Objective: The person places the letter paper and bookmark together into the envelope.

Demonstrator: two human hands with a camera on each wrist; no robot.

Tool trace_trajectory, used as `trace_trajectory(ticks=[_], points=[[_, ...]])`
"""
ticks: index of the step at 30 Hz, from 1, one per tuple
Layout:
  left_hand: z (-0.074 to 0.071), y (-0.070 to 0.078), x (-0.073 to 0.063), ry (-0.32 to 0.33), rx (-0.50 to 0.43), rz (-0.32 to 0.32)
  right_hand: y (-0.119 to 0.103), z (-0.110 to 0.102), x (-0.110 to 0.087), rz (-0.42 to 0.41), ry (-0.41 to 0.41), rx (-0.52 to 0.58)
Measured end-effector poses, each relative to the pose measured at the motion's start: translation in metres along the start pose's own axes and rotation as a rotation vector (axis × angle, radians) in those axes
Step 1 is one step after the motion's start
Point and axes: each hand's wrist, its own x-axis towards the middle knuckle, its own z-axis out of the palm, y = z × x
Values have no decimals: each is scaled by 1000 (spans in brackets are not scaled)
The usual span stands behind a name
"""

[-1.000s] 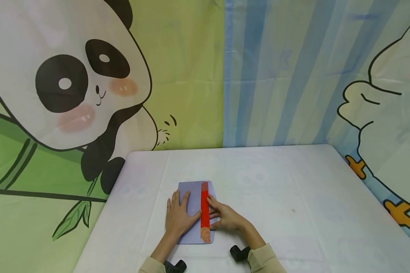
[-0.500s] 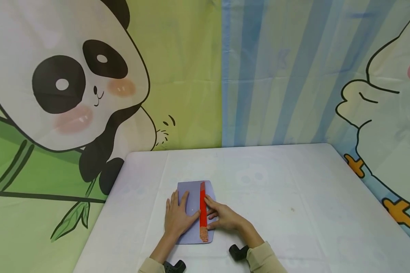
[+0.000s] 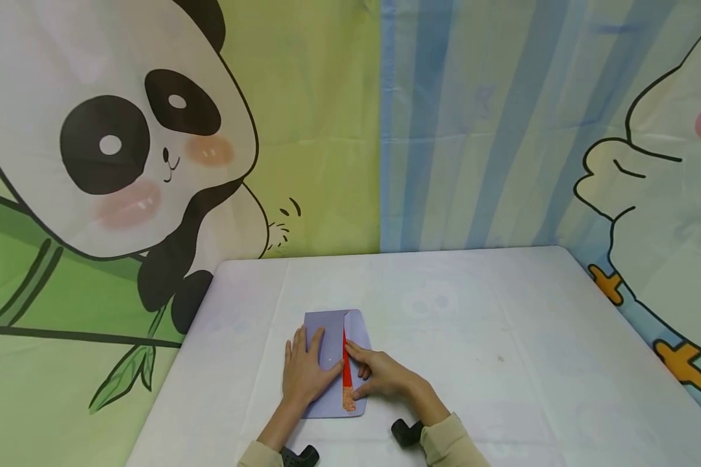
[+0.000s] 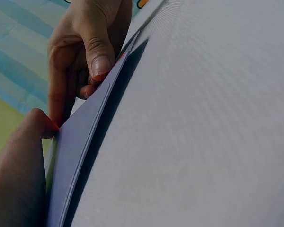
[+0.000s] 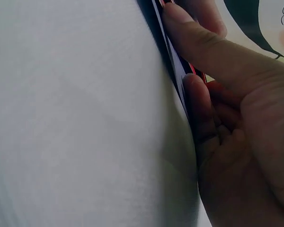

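A pale purple envelope [image 3: 327,324] lies on the white table, its flap [image 3: 358,329] spread to the right. A flat red card with an orange patterned end [image 3: 348,397] shows as a narrow wedge at the opening, wider toward the bottom. Most of this card is hidden inside the envelope. My left hand [image 3: 305,371] rests on the envelope with fingers spread, thumb beside the opening. My right hand [image 3: 382,374] touches the red card's right edge with index fingertip and thumb set apart, other fingers bent. In the left wrist view, the right thumb [image 4: 98,52] is against the red edge.
The white table [image 3: 473,337] extends around the envelope. Behind it hangs a cloth printed with a panda [image 3: 169,162] and stripes. Black wrist mounts [image 3: 407,432] sit near both sleeves.
The red card has slid left into the envelope, and its visible strip has narrowed, vanishing at the top. The right fingertips moved slightly left with it. The left hand stayed in place.
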Motion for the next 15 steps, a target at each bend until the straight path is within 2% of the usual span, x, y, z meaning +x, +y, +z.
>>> trace_trajectory(ticks=[7,15], points=[[1,1,-1,-4,5,-1,-4,0,-4,9,0,-189],[2,-1,0,-4,15,3,-4,-2,-4,-45,78,-354]])
